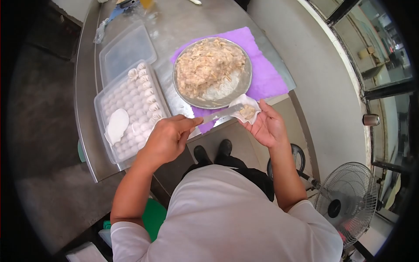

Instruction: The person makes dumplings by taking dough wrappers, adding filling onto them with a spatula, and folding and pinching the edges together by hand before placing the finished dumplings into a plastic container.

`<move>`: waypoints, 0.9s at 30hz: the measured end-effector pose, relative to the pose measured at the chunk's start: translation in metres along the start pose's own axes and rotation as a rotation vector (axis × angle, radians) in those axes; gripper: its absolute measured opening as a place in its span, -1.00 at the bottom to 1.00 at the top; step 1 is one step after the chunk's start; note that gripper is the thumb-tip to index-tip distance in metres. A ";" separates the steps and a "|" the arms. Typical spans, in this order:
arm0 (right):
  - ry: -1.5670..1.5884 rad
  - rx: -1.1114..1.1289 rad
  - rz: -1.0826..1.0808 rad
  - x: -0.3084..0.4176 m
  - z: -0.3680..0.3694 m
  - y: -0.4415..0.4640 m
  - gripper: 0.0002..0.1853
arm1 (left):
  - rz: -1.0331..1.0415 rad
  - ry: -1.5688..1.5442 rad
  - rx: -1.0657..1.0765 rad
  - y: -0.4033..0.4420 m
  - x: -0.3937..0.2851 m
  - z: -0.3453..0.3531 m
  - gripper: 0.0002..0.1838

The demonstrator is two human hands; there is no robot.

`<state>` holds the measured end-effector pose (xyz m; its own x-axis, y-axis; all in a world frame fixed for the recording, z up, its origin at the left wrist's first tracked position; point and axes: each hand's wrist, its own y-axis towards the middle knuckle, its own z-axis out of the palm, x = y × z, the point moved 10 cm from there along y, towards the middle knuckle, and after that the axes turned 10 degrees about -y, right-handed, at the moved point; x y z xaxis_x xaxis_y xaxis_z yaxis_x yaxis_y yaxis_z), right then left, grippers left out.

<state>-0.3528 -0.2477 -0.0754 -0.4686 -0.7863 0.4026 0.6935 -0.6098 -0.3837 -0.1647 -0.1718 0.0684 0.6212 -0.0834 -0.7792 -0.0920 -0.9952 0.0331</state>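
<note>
My left hand (168,137) is closed around the handle end of a flat metal spatula (218,114). The blade's tip reaches over a dumpling wrapper (241,101) and touches or nearly touches the pale filling (247,112) on it. Cupped underneath, my right hand (269,127) supports the wrapper with fingers and thumb at its edges. Just beyond both hands is a round metal pan (249,74) with a large mound of chunky filling mix (207,65). Left of it, near my left wrist, a clear plastic box (100,120) holds rows of round white dumplings, several visibly pleated.
Stacked flat wrappers (117,125) lie on the dumplings in the box. A translucent lid or tray (128,50) lies behind it on the steel table (187,19). Purple cloth (268,74) is under the pan. A wall (305,56) and a fan (347,205) are at right.
</note>
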 end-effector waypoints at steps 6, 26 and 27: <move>-0.042 -0.024 -0.012 -0.004 -0.004 0.001 -0.49 | -0.018 0.039 0.057 -0.001 0.000 0.006 -0.62; -0.095 -0.105 0.030 -0.035 -0.027 0.014 -0.55 | -0.256 0.261 0.244 0.020 0.024 -0.015 -0.56; -0.076 -0.085 0.032 -0.035 -0.020 0.013 -0.54 | -0.277 0.098 0.254 0.020 0.020 -0.012 -0.56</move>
<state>-0.3379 -0.2306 -0.1107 -0.4015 -0.7979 0.4496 0.6570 -0.5930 -0.4655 -0.1449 -0.1939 0.0610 0.7195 0.1703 -0.6733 -0.0921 -0.9375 -0.3356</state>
